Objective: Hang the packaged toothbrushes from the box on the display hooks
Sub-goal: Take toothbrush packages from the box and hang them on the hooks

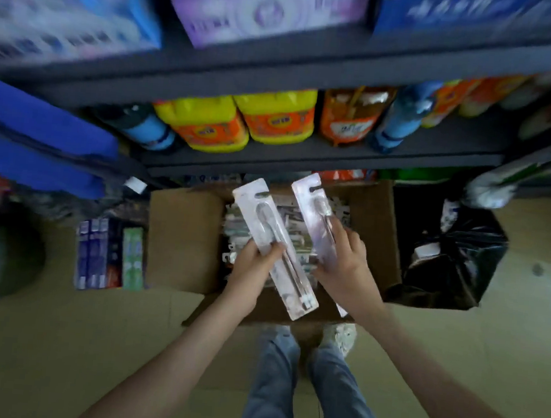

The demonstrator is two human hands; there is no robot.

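The left hand (256, 263) is curled around the low half of one toothbrush pack (273, 242). The thumb lies across the front of the pack and the other fingers are behind it. The pack is long and white with a see-through front. It is tilted, with its hang hole at the far end, up near the shelf.

The right hand (346, 258) holds a second toothbrush pack (312, 208). Its fingers are bent over the front of the pack, near the middle. This pack is tilted the same way, just beside the first one but not touching it.

Both packs are in the air over the open cardboard box (181, 240). The box sits on the floor (56, 339) against the bottom of the shelf (305, 161). Many more toothbrush packs (236, 225) lie in a heap inside the box, under the hands.

Yellow bottles (275, 115) stand in a row on the shelf, with blue and orange ones beside them. A black bag (456, 258) sits on the floor by the right side of the box. Some toothpaste boxes (110, 254) lie on the floor by its left side.

The person's legs in blue jeans (271, 392) stand at the near edge of the box
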